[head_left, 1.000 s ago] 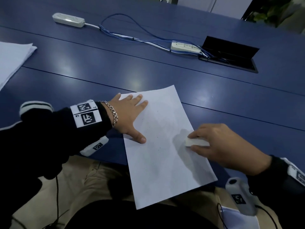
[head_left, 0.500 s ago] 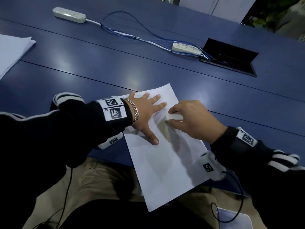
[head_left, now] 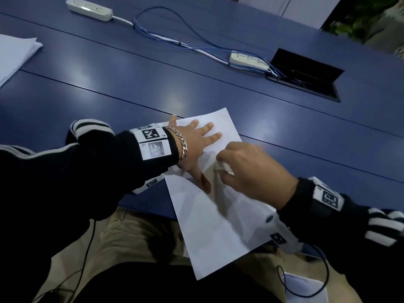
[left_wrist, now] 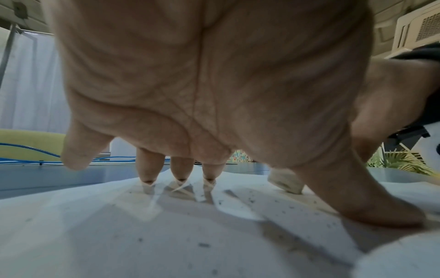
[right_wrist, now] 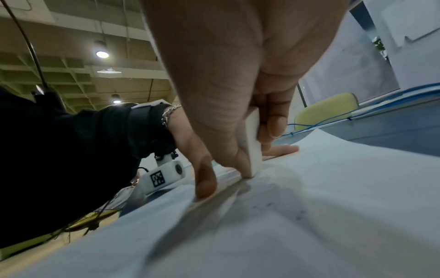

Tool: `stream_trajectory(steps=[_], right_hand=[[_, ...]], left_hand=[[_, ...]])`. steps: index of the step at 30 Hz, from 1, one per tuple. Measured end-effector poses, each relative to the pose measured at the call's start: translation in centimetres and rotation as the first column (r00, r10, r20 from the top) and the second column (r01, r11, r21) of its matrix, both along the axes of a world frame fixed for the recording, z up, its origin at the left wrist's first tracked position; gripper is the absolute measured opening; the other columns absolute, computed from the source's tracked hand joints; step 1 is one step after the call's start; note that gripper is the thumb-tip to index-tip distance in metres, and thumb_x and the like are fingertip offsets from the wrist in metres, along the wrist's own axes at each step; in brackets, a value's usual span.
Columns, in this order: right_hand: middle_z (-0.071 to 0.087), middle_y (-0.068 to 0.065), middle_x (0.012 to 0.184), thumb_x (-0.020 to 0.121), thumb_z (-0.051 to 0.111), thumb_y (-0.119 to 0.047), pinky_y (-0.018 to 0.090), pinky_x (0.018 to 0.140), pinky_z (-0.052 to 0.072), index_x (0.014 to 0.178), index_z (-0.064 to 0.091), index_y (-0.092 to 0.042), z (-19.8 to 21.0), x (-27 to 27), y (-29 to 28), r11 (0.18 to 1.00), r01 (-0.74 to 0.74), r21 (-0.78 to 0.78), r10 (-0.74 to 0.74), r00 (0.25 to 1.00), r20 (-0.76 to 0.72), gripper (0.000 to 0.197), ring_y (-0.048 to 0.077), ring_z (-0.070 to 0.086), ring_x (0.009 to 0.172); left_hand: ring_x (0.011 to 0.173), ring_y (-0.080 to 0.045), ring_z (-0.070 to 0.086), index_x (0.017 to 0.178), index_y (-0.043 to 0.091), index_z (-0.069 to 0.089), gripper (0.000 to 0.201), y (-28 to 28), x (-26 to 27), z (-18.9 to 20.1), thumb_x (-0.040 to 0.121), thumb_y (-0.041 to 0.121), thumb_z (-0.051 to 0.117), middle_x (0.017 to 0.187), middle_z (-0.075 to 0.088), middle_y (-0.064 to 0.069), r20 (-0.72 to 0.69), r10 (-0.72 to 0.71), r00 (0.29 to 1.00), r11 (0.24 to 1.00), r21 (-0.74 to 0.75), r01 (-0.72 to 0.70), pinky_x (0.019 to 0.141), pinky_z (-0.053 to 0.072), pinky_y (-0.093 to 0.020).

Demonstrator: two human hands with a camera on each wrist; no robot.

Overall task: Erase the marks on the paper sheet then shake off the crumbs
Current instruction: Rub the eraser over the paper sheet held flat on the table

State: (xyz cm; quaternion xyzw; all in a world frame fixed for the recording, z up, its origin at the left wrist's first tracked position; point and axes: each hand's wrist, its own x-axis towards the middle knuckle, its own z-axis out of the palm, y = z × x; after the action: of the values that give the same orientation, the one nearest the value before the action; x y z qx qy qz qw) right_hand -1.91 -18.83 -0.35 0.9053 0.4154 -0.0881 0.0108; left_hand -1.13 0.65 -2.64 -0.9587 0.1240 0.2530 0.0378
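A white paper sheet (head_left: pixel 209 226) lies at the blue table's near edge, its lower part hanging over my lap. My left hand (head_left: pixel 196 141) lies flat on the sheet's upper left, fingers spread and pressing (left_wrist: pixel 181 175). My right hand (head_left: pixel 251 171) pinches a white eraser (head_left: pixel 225 168) between thumb and fingers, its end touching the paper (right_wrist: pixel 252 150) just right of my left thumb. Small dark crumbs (left_wrist: pixel 283 206) are scattered on the sheet (left_wrist: pixel 119 235).
The blue table (head_left: pixel 153 84) carries a paper stack (head_left: pixel 13 53) at the far left, two power strips (head_left: pixel 89 6) (head_left: pixel 249 60) joined by blue cables, and an open black cable hatch (head_left: pixel 306 71) at the back right.
My right hand carried the eraser from the sheet's right edge to the middle, and now sits slightly lower, beside my left thumb. My left hand has stayed flat on the paper.
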Motion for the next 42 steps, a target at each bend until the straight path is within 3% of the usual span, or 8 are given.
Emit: stream_trajectory(steps=[6, 11, 17, 22, 27, 31, 37, 42], right_hand=[[0.065, 0.005, 0.096, 0.089, 0.064, -0.038, 0.04, 0.077, 0.05, 0.108, 0.07, -0.014, 0.7, 2.8, -0.2, 0.993, 0.117, 0.028, -0.118, 0.993, 0.03, 0.032, 0.031, 0.062, 0.093], [0.059, -0.001, 0.089, 0.084, 0.063, -0.031, 0.038, 0.074, 0.049, 0.091, 0.068, -0.019, 0.7, -0.3, 0.4, 0.997, -0.072, -0.041, 0.07, 0.995, -0.067, 0.014, 0.024, 0.059, 0.084], [0.065, 0.001, 0.096, 0.086, 0.065, -0.041, 0.037, 0.076, 0.049, 0.103, 0.07, -0.019, 0.4, 4.8, 0.4, 0.995, 0.087, 0.039, -0.088, 0.996, 0.027, 0.029, 0.029, 0.062, 0.091], [0.061, -0.002, 0.088, 0.082, 0.064, -0.037, 0.038, 0.072, 0.05, 0.093, 0.07, -0.02, 0.1, 1.5, 0.6, 0.997, -0.073, -0.01, 0.072, 0.994, -0.079, 0.021, 0.024, 0.06, 0.082], [0.066, 0.002, 0.096, 0.087, 0.065, -0.044, 0.038, 0.079, 0.049, 0.105, 0.071, -0.019, 0.5, 5.1, 0.3, 0.994, 0.096, 0.049, -0.096, 0.995, 0.01, 0.032, 0.028, 0.061, 0.092], [0.06, 0.001, 0.086, 0.084, 0.066, -0.037, 0.038, 0.069, 0.048, 0.092, 0.068, -0.016, -0.1, 2.2, 0.4, 1.0, -0.025, 0.008, 0.025, 1.0, -0.006, 0.022, 0.027, 0.059, 0.08], [0.067, 0.002, 0.099, 0.087, 0.066, -0.045, 0.042, 0.085, 0.051, 0.11, 0.071, -0.019, 0.1, 5.6, -0.4, 0.988, 0.141, 0.064, -0.142, 0.99, 0.009, 0.035, 0.028, 0.062, 0.096], [0.06, -0.001, 0.089, 0.087, 0.062, -0.043, 0.041, 0.071, 0.052, 0.096, 0.068, -0.018, -0.5, 3.0, -0.6, 0.999, -0.041, -0.018, 0.041, 0.999, 0.014, 0.027, 0.026, 0.061, 0.082]], left_hand=[[0.162, -0.029, -0.007, 0.162, 0.043, -0.02, 0.154, 0.3, 0.1, -0.2, 0.046, 0.104, 0.061, 0.173, -0.022, 0.01, -0.015, -0.002, 1.0, 1.0, -0.023, 0.002, 0.118, 0.0, -0.078], [0.162, -0.029, -0.004, 0.163, 0.036, -0.019, 0.16, 0.0, 0.2, -0.1, 0.043, 0.104, 0.061, 0.174, -0.02, 0.009, 0.0, -0.002, 1.0, 1.0, -0.002, 0.002, 0.12, 0.004, -0.076], [0.162, -0.027, -0.004, 0.164, 0.03, -0.02, 0.164, 0.5, 0.3, -0.3, 0.042, 0.105, 0.06, 0.173, -0.02, 0.013, -0.023, 0.011, 1.0, 0.999, -0.04, -0.012, 0.121, 0.0, -0.073], [0.162, -0.028, -0.004, 0.164, 0.028, -0.019, 0.166, 0.2, 0.4, -0.3, 0.04, 0.105, 0.062, 0.174, -0.019, 0.01, -0.012, 0.004, 1.0, 1.0, -0.017, -0.004, 0.121, 0.001, -0.075], [0.162, -0.027, -0.007, 0.163, 0.032, -0.021, 0.163, 0.5, 0.2, -0.1, 0.043, 0.104, 0.061, 0.173, -0.021, 0.013, -0.036, 0.012, 0.999, 0.999, -0.041, -0.014, 0.119, -0.002, -0.077], [0.162, -0.03, -0.008, 0.162, 0.035, -0.023, 0.162, 0.2, 0.3, -0.2, 0.042, 0.104, 0.062, 0.173, -0.022, 0.012, -0.041, 0.01, 0.999, 0.999, -0.03, -0.012, 0.114, 0.0, -0.081], [0.162, -0.027, -0.01, 0.161, 0.04, -0.024, 0.16, 0.3, 0.2, 0.0, 0.043, 0.103, 0.063, 0.172, -0.024, 0.014, -0.057, 0.024, 0.998, 0.999, -0.031, -0.026, 0.114, -0.003, -0.08], [0.161, -0.029, -0.012, 0.161, 0.038, -0.026, 0.161, 0.2, 0.2, -0.1, 0.044, 0.103, 0.063, 0.171, -0.027, 0.012, -0.063, 0.023, 0.998, 1.0, -0.013, -0.024, 0.116, -0.001, -0.079]])
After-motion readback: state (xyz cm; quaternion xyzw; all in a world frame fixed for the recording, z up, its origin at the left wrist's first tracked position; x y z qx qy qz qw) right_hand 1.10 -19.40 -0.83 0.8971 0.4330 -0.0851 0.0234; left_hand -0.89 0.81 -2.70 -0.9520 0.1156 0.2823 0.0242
